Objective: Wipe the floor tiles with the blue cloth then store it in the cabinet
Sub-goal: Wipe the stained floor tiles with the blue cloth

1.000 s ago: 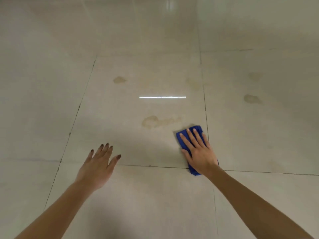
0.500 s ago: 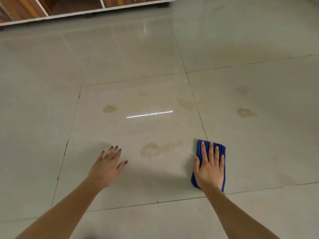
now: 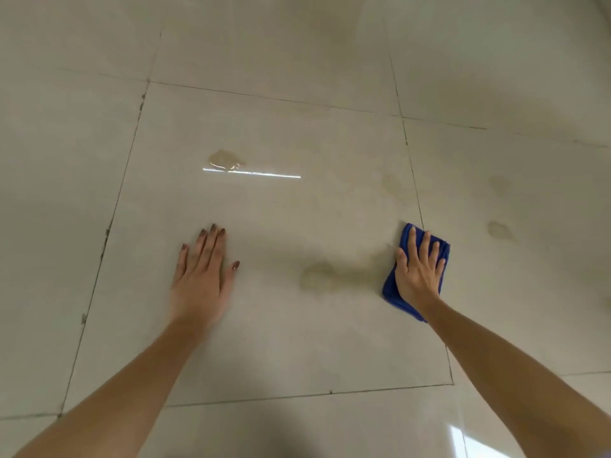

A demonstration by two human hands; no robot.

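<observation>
Head cam, looking down at glossy beige ceramic floor tiles (image 3: 297, 342) w/ dark grout lines.

Our right hand (image 3: 418, 272) lies flat, palm down, fingers spread, pressing on the folded blue microfibre cloth (image 3: 390, 289). Not a grip: fingers extended over the top, cloth edges showing at fingertips, thumb side and wrist. Cloth sits on the floor at the right edge of the big centre tile, touching or just over the grout line there; can't tell which.

Our left hand (image 3: 201, 279) is also open, palm down, fingers together, thumb out, holding nothing. Looks flat on the same tile, well left of the cloth. Slight blur, so contact w/ floor not certain.

Brownish smeared stain (image 3: 325, 276) on the tile betw. the two hands, its right end reaching just beside the cloth. Smaller wet tan patch (image 3: 224, 159) further ahead, w/ a thin bright light reflection (image 3: 251, 173) crossing it. Faint tan spot (image 3: 497, 230) on the next tile, right of the cloth; a couple of paler marks beyond.

Both forearms bare, entering from bottom corners.
</observation>
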